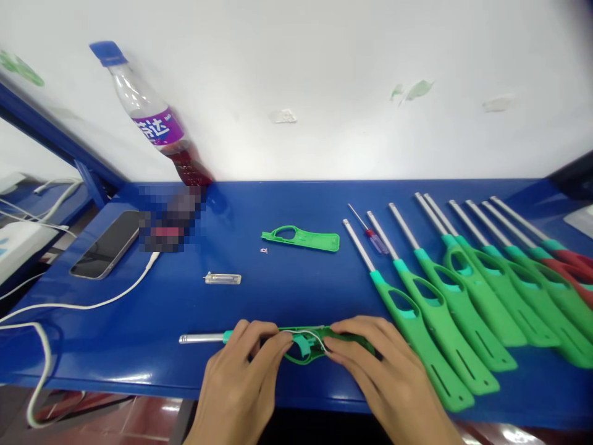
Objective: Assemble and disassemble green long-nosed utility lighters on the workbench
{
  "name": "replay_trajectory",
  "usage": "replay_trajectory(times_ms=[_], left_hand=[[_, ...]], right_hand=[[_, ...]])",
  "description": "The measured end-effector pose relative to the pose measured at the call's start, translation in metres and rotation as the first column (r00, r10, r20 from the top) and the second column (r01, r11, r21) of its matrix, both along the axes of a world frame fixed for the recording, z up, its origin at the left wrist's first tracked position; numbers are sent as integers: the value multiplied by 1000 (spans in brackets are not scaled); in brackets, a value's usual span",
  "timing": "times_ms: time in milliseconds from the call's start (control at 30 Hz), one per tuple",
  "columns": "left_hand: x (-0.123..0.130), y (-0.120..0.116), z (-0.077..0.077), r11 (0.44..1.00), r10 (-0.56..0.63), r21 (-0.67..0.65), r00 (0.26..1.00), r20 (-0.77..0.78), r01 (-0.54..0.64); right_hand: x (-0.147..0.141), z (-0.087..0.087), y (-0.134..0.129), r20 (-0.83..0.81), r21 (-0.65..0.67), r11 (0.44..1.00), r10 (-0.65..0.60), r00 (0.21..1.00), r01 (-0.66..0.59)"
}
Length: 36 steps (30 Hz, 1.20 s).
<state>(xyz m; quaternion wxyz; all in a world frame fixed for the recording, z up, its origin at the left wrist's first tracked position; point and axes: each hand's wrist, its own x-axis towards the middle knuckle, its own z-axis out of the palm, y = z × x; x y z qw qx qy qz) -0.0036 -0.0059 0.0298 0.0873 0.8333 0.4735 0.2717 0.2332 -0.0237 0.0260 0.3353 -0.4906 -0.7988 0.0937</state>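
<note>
An opened green long-nosed gas lighter (pixel 293 358) lies at the table's front, its metal tube (pixel 200 338) pointing left. My left hand (pixel 245 371) is closed around its neck, thumb and fingers near the teal trigger (pixel 303 344). A thin white wire (pixel 311 335) arches over the trigger between both hands. My right hand (pixel 389 364) grips the handle end, its fingertips at the wire's right end. Behind lie the loose green handle half (pixel 319 240), a clear fuel tank (pixel 223 279) and a tiny metallic piece (pixel 264 251). My fingers hide parts of the lighter's inside.
Several assembled lighters (pixel 433 346) with green or red handles lie in a row at the right. Between their tubes is a screwdriver (pixel 378 242). A phone (pixel 106 244), a white cable (pixel 99 306) and a drink bottle (pixel 160 127) are at the left, before the white wall.
</note>
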Motion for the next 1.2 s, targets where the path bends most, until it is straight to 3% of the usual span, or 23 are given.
replay_trajectory(times_ms=[433, 800, 1200], left_hand=[[-10, -1, -2, 988, -69, 122, 979, -190, 93], [-4, 1, -2, 989, -18, 141, 982, -188, 45], [1, 2, -5, 991, -16, 135, 998, -63, 24]], right_hand=[[0, -6, -3, -43, -66, 997, -32, 999, 29], [-1, -4, -5, -24, -62, 998, -32, 999, 30], [-2, 1, -3, -7, -11, 1000, -4, 1000, 4]])
